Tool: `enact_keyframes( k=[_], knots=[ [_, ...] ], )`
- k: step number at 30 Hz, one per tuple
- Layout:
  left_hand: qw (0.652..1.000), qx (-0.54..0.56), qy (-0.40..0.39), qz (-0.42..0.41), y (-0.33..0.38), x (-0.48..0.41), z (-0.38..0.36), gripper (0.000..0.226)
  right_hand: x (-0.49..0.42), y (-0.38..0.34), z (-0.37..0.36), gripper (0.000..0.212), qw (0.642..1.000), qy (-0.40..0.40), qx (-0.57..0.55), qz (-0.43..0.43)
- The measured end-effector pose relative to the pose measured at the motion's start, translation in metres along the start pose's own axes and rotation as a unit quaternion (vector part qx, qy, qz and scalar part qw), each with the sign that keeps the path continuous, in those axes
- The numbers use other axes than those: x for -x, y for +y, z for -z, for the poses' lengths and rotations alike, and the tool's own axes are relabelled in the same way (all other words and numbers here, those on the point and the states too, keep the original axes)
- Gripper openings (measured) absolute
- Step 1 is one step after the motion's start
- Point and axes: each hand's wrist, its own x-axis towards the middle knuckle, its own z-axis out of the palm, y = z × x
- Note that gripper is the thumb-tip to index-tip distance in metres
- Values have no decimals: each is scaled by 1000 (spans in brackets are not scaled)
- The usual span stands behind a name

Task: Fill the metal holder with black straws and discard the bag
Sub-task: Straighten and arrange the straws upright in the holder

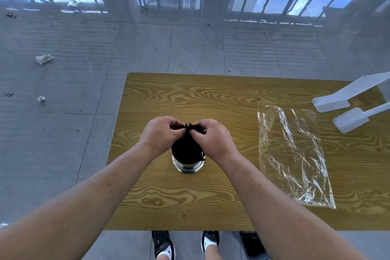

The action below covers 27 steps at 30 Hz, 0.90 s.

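Observation:
A shiny metal holder (187, 167) stands upright on the wooden table (211, 196), near its middle. A bundle of black straws (186, 145) fills its mouth and sticks up out of it. My left hand (160, 133) and my right hand (211, 135) meet over the holder, fingers pinched around the straw tops. The empty clear plastic bag (293, 154) lies flat and crumpled on the table to the right of the holder, apart from both hands.
Two white plastic legs of a stand (346, 110) rest on the table's far right corner. Crumpled paper scraps (44, 59) lie on the grey tiled floor to the left. My shoes (164, 245) show below the table's near edge.

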Motion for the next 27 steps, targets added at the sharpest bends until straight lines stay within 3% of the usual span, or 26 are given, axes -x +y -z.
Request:
enact_keyframes(
  k=[19,27],
  knots=[
    [998,50,-25,-23,9,0,5,4,-7,-7,17,7,998,-44,-45,-11],
    [999,25,-10,-31,12,2,2,5,-4,-15,20,17,998,-23,47,36]
  ],
)
